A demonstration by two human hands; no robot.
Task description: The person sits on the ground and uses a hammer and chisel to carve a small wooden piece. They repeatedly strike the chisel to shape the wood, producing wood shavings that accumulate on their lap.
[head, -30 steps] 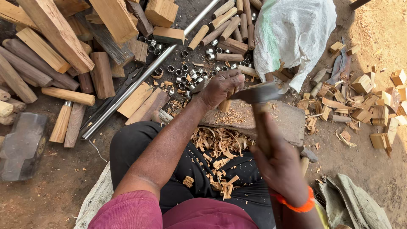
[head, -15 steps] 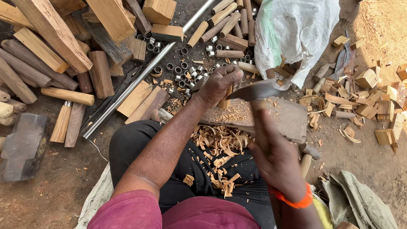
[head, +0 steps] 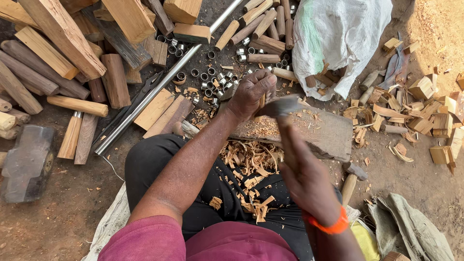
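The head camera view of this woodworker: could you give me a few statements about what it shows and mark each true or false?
1. The left hand holds a small piece of wood upright on the chopping block. True.
2. The right hand is empty. False: it grips a chopping tool whose metal blade meets the wood.
3. Wood shavings lie on the person's lap. True.
4. The long metal pipe lies right of the white sack. False: it lies left of it.
5. The wristband is blue. False: it is orange.
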